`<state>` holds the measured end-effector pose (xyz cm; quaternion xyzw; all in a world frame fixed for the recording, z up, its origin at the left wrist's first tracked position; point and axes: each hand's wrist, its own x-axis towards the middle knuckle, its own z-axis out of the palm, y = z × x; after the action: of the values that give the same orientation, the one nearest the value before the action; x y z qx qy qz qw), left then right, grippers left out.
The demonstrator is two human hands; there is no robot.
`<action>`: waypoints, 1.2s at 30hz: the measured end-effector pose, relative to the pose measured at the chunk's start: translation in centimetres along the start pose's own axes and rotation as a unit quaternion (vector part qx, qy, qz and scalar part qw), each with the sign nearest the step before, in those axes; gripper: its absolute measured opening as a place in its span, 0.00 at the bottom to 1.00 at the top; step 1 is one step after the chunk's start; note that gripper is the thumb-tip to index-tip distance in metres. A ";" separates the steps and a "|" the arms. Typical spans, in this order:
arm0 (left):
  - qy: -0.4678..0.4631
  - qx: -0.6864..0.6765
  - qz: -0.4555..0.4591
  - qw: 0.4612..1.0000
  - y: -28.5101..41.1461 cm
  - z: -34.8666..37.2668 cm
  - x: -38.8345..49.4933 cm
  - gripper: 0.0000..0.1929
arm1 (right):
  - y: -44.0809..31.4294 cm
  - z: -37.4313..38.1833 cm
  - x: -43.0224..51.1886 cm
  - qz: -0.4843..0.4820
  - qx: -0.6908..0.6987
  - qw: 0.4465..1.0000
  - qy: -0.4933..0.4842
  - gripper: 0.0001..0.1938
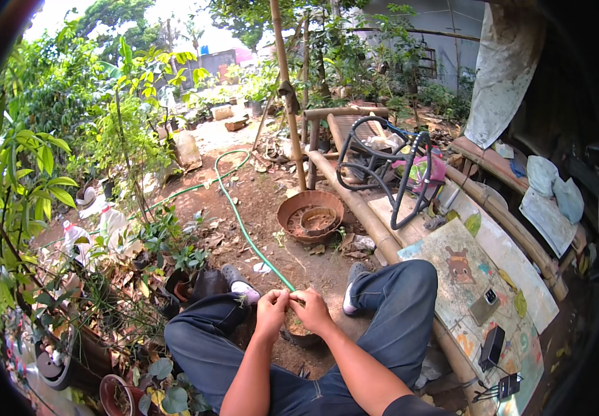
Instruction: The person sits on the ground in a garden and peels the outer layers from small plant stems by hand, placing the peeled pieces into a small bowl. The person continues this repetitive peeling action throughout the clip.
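My left hand (272, 312) and my right hand (311, 311) meet between my knees, fingertips pinched close together. Something small and thin seems to be between the fingers, but it is too small to name. Below and partly behind my hands stands a dark pot (304, 340) filled with brownish material. A green garden hose (247, 236) runs over the soil and passes out of sight behind my fingertips; whether they touch it I cannot tell. Farther ahead a reddish-brown round basin (283, 213) holds a smaller round dish (318, 220).
On my right a bamboo bench (367, 213) carries a patterned board (465, 249), a black tubular frame (398, 208), a black box (492, 347) and cables. Potted plants, dry leaves and plastic bottles (112, 221) crowd the left. A bamboo post (290, 114) rises ahead.
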<state>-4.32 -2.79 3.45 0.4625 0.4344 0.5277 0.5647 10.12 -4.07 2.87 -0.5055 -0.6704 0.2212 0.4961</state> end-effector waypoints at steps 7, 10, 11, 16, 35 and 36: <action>-0.014 -0.029 0.019 0.999 -0.4 -0.2 0.5 0.09 | -0.8 -0.6 0.1 0.044 0.055 0.996 -0.047 0.12; -0.033 -0.019 0.034 0.999 -0.5 -0.2 0.6 0.08 | -0.3 -0.4 0.1 0.034 0.089 0.995 -0.033 0.12; -0.038 -0.012 0.044 0.998 -0.6 -0.1 0.7 0.08 | 0.0 -0.4 0.1 0.029 0.099 0.994 -0.028 0.12; -0.025 0.027 0.066 0.997 -1.0 -0.4 0.8 0.09 | 1.0 0.2 0.1 0.038 0.069 0.996 -0.029 0.11; 0.047 0.024 0.011 0.999 -0.4 -0.1 0.5 0.10 | 0.6 0.8 -0.2 -0.018 -0.006 1.000 0.005 0.08; 0.025 0.025 0.009 0.999 -0.4 -0.2 0.5 0.11 | 0.6 0.8 -0.2 -0.017 0.007 1.000 0.006 0.08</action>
<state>-4.45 -2.25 3.00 0.4668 0.4572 0.5330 0.5375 9.67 -3.90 1.96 -0.4916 -0.6747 0.2144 0.5071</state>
